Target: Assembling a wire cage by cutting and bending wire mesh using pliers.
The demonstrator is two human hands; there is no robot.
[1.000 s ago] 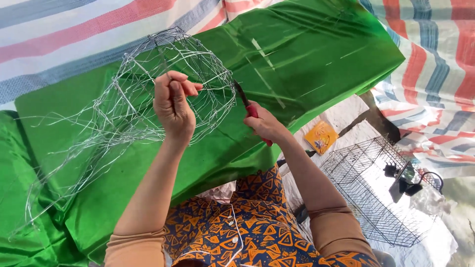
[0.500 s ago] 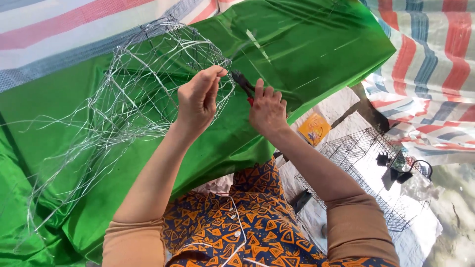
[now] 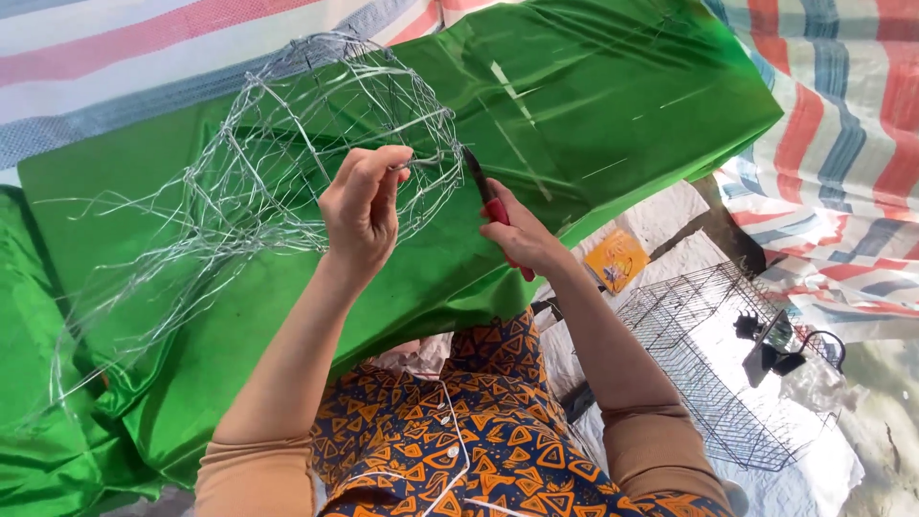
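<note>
Wire frame (image 3: 316,144): a domed cage of thin silver wire, lying on its side on the green cloth (image 3: 613,105), open mouth toward 3 o'clock, loose uncut strands trailing out toward 8 o'clock. My left hand (image 3: 362,206) is closed in a pinch on one strand at the rim, thumb and forefinger pressed together at the frame's 4 o'clock edge. My right hand (image 3: 522,235) is wrapped shut around the red handles of the pliers (image 3: 483,187); the dark nose points up toward 11 o'clock and meets the same strand just beside my left fingertips. I cannot tell whether the nose is biting the wire or only touching it. Progress, as judged from the frame: the dome holds its shape, with ribs and cross-wires joined over most of the upper half, so the body looks largely built; the rim joint under the pliers is unfinished, and the long tails at the lower left remain untrimmed and untied. Outward: the cloth drapes over a raised surface with striped tarpaulin (image 3: 842,115) beyond it at 12 to 3 o'clock. At 4 o'clock from my right hand, well apart, a dark wire-mesh cage (image 3: 708,373) lies on pale sheeting, an orange packet (image 3: 617,258) near it. My patterned orange-and-blue garment (image 3: 450,431) fills 6 o'clock.
</note>
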